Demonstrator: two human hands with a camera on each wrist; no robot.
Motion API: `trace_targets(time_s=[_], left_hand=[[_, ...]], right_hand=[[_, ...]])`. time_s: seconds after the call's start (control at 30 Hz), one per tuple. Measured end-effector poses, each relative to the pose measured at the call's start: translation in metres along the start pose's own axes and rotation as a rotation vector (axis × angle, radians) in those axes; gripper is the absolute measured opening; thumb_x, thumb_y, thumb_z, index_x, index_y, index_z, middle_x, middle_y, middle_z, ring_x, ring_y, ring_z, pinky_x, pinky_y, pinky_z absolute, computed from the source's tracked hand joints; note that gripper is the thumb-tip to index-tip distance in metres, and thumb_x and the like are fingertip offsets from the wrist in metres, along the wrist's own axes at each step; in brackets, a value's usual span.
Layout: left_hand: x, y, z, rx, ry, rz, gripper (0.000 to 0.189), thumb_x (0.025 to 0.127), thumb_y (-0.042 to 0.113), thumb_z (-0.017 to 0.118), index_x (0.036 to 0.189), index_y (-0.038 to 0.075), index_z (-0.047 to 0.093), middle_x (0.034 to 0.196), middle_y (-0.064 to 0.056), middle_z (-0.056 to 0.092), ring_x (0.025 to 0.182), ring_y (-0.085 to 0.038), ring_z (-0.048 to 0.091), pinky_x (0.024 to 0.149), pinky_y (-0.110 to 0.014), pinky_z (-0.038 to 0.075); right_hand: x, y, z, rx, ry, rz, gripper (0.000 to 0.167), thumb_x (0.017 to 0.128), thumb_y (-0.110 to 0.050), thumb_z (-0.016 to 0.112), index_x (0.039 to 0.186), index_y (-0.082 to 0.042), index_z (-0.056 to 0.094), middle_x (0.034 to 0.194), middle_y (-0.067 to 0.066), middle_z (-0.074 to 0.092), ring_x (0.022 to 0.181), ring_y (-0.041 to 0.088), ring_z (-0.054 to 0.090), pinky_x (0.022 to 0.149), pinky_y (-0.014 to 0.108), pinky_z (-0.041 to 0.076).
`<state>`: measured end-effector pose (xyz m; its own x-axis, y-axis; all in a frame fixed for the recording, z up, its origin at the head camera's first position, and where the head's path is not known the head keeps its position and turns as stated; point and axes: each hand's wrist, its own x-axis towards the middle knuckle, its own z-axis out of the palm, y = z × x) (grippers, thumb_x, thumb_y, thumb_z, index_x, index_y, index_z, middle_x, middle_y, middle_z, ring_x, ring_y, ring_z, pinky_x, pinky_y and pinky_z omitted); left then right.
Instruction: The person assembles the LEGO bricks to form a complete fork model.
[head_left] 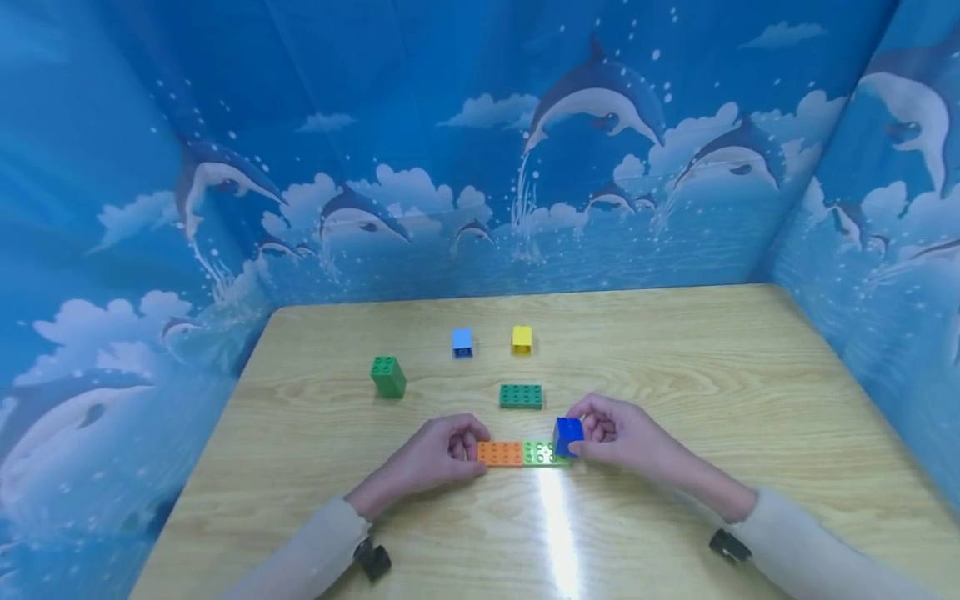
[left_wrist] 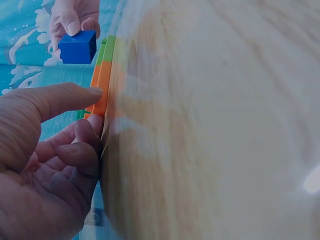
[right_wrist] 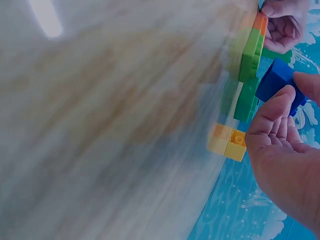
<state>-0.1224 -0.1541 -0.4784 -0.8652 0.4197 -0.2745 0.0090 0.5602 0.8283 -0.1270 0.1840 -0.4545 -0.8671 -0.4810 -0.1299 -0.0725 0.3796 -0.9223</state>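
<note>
My right hand (head_left: 617, 429) pinches a dark blue toy building block (head_left: 567, 437) between thumb and fingers. In the left wrist view the blue block (left_wrist: 78, 47) shows raised over the table level. Beneath it in the head view lies a light green block (head_left: 540, 453), its right end partly covered. An orange block (head_left: 499, 453) sits end to end with the light green one, both studs up. At the orange block's left end, my left hand (head_left: 442, 450) grips it with thumb and forefinger on opposite sides, as the left wrist view also shows.
A dark green block (head_left: 521, 397) lies just behind the row. Farther back are a light blue block (head_left: 462, 342) and a yellow block (head_left: 522, 340), on their sides. To the left stands a tall green block (head_left: 388, 377). A dolphin-print curtain (head_left: 480, 150) encloses the wooden table (head_left: 675, 350).
</note>
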Motion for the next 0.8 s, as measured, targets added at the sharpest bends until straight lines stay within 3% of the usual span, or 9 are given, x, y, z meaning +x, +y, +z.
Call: trace_targets(time_s=[0.8], left_hand=[[-0.001,0.002,0.000,0.028,0.014,-0.017,0.036,0.087,0.011,0.091,0.119,0.015,0.075,0.095,0.001,0.069,0.081,-0.018,0.066,0.069,-0.026,0.055]], right_hand=[[-0.004,-0.002,0.012,-0.108,0.005,-0.072,0.034,0.089,-0.009,0.090,0.118,-0.005,0.073,0.094,0.002,0.068,0.084,0.021,0.066,0.073,0.027,0.060]])
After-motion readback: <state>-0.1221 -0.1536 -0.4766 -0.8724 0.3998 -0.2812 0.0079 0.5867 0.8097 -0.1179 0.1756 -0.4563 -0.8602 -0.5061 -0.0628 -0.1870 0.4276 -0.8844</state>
